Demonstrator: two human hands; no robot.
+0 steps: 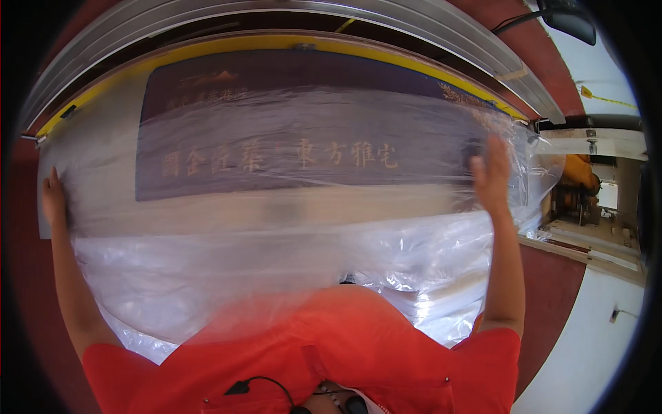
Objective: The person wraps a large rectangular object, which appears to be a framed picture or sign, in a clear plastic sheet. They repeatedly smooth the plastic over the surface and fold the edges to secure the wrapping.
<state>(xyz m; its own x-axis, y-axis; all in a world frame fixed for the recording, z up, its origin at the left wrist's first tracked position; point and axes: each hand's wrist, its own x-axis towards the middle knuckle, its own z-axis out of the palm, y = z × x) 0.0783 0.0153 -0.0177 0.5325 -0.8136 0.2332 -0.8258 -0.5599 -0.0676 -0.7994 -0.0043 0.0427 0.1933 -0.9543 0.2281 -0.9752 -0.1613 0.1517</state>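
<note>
A large sheet of clear plastic film (227, 269) is spread over a long flat panel, reaching down to my red shirt. Through the film shows a dark purple printed sheet (317, 127) with gold lettering, on the pale panel (96, 148). At the panel's left edge is my left hand (53, 199), its fingers stretched up; it is partly seen edge-on. My right hand (492, 174) is raised at the right end of the film, fingers apart and somewhat blurred by motion. Whether its palm touches the film I cannot tell.
A yellow edge strip (241, 43) runs along the panel's far side, with a long grey metal rail (303, 12) beyond it. Crumpled film (541, 165) hangs past the right end, near a pale frame with orange machinery (580, 174). The floor (555, 283) is dark red.
</note>
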